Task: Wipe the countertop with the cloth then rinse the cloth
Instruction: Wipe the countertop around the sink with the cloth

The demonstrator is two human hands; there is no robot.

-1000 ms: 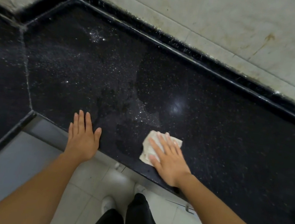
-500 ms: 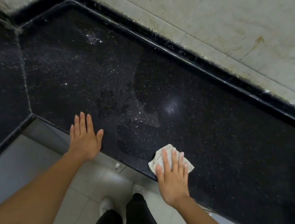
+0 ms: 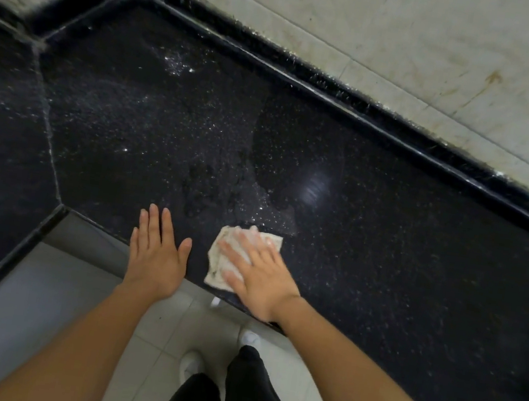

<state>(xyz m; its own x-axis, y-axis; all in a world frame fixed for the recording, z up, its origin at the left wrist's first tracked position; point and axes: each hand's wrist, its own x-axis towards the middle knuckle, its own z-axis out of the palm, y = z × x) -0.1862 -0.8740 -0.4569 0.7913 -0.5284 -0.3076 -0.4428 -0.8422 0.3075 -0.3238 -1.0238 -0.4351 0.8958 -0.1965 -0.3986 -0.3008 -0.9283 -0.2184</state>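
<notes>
At the front edge of the bench (image 3: 387, 238), the right hand (image 3: 259, 276) lies flat, fingers spread, pressing the cloth (image 3: 216, 265) onto the dark stone. The left hand (image 3: 155, 253) rests flat just beside it, holding nothing. Wiping is the step in hand, I judge; the specks (image 3: 177, 64) near the corner call for strokes there before rinsing.

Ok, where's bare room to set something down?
Bare: the black speckled stone countertop right of the right hand, up to the black raised back edge; also the far left corner, dusted with white specks. Crowded: the front edge, left hand flat, right hand pressing the cream cloth.
</notes>
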